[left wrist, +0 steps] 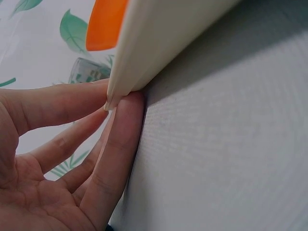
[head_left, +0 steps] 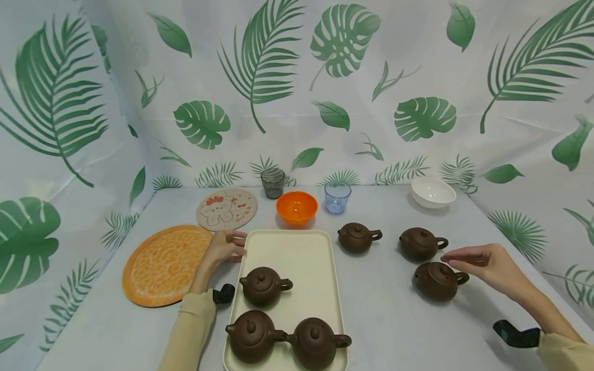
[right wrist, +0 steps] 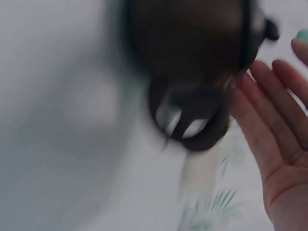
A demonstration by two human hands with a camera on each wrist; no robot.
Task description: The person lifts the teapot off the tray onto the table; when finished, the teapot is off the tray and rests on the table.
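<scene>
A cream tray point(head_left: 290, 247) lies in the middle of the grey table and carries three brown clay teapots point(head_left: 263, 285) point(head_left: 252, 335) point(head_left: 317, 342). Three more teapots stand on the table to the right point(head_left: 357, 237) point(head_left: 419, 243) point(head_left: 436, 281). My left hand point(head_left: 229, 245) rests with straight fingers point(left wrist: 120, 130) against the tray's far left rim point(left wrist: 159, 38). My right hand point(head_left: 478, 260) is open, its fingers stretched over the handle side of the nearest right teapot point(right wrist: 187, 43), with the palm point(right wrist: 276, 130) just beside it. The right wrist view is blurred.
Along the back stand a dark glass point(head_left: 273, 183), an orange bowl point(head_left: 296, 207), a blue glass point(head_left: 337, 197) and a white bowl point(head_left: 433, 192). An orange round mat point(head_left: 164, 264) and a cartoon coaster point(head_left: 227, 207) lie left of the tray. Leaf-print cloth walls the table.
</scene>
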